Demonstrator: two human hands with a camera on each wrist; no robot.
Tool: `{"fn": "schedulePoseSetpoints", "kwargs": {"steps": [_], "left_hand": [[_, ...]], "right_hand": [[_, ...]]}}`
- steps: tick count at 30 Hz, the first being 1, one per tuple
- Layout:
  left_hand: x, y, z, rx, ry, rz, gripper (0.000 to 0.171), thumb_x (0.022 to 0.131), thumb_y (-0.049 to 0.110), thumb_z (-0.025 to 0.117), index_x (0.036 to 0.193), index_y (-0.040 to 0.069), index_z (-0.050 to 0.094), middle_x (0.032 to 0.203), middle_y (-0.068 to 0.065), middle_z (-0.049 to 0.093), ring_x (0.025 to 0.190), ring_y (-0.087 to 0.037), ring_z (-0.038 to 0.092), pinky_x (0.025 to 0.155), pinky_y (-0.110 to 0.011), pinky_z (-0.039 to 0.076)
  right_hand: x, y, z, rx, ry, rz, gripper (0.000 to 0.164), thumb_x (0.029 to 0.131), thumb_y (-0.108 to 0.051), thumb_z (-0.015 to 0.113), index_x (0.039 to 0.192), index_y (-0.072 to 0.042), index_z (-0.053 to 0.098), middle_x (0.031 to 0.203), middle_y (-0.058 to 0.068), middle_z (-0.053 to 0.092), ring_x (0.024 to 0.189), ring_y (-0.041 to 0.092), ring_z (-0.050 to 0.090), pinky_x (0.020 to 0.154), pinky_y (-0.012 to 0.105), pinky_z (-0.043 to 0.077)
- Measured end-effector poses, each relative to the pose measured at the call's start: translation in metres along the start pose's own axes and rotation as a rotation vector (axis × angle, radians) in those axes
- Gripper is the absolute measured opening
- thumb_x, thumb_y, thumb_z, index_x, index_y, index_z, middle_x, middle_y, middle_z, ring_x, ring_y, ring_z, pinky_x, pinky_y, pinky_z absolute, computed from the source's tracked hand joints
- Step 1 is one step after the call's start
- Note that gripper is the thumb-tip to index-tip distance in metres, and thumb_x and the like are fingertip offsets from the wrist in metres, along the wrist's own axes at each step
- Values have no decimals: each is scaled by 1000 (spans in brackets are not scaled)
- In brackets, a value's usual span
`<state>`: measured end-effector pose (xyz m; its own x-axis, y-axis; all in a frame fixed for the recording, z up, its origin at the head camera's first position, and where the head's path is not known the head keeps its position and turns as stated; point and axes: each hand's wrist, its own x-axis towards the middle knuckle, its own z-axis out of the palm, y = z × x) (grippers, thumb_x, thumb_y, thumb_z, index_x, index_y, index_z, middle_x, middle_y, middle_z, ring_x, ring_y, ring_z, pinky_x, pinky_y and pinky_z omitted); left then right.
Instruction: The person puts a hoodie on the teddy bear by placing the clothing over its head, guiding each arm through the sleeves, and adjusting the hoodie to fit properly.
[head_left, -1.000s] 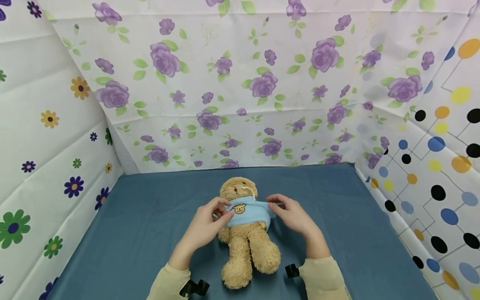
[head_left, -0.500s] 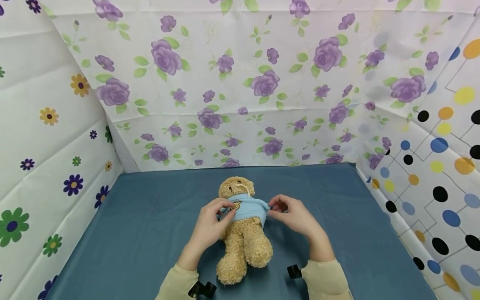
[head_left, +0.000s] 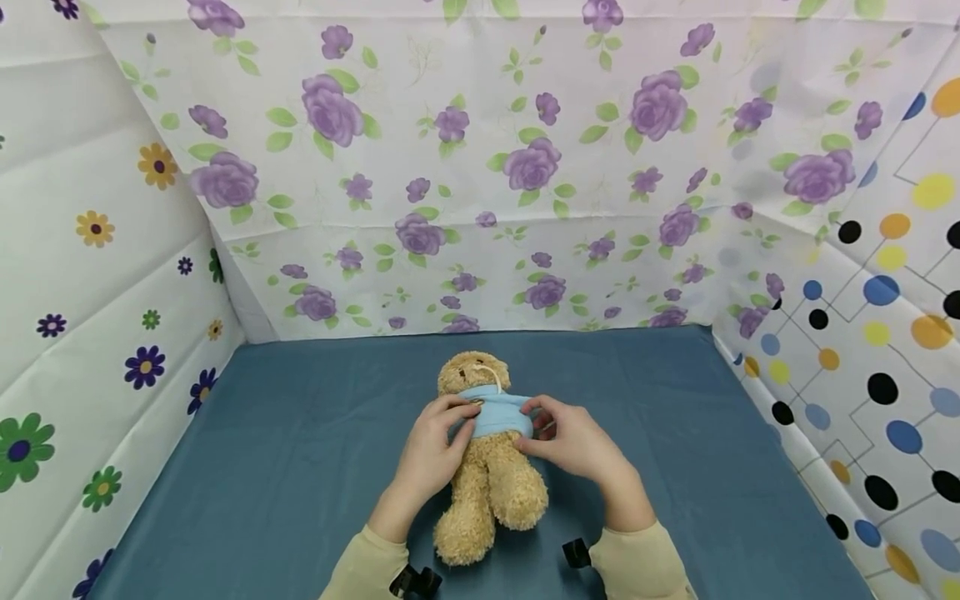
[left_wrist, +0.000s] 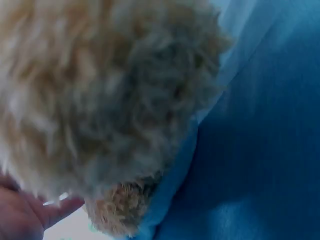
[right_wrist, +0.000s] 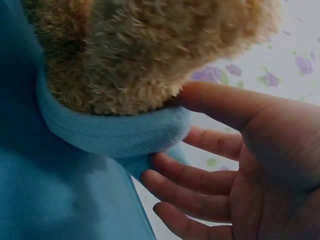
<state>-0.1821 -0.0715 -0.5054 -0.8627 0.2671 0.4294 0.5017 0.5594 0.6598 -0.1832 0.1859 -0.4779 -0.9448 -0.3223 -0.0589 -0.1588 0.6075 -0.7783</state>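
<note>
On its back, head toward the far wall, lies a tan teddy bear [head_left: 491,487] wearing a light blue hooded top [head_left: 498,413] with a white cord at the neck. My left hand [head_left: 430,450] grips the top at the bear's left-of-picture side, thumb and fingers over its front, partly covering the printed face. In the left wrist view a furry leg [left_wrist: 100,90] hides most of that hand. At the opposite side my right hand [head_left: 577,437] holds the top's edge. The right wrist view shows its thumb at the hem [right_wrist: 125,132] and the other fingers along the cloth's side.
A dark blue cloth [head_left: 315,467] covers the table. Flower-printed sheets rise at the back [head_left: 480,183] and left [head_left: 97,333]; a dotted sheet [head_left: 862,375] stands at the right. Black camera mounts [head_left: 576,553] sit at both wrists.
The bear has shifted slightly left. My left hand has moved a little right over the printed face. My right hand has come inward from the sleeve to the side of the top near the hem.
</note>
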Motion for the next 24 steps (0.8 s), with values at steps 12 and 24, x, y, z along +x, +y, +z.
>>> {"fn": "schedulePoseSetpoints", "kwargs": {"steps": [12,24], "left_hand": [[14,8,9,180,17,15,20,106,10,70,123,5,79,127,-10,72,120,-32,64,96,-46,56],[10,13,17,252,58,-76,31,96,28,83,120,8,81,123,-8,68,103,-24,65,65,-31,57]], "right_hand": [[8,-2,21,-19,81,-81,31,101,-34,78,127,-21,68,95,-6,69,77,10,68,65,34,56],[10,1,23,-93,69,-122,21,104,-10,68,121,-21,66,71,-6,61,52,9,49,51,27,41]]}}
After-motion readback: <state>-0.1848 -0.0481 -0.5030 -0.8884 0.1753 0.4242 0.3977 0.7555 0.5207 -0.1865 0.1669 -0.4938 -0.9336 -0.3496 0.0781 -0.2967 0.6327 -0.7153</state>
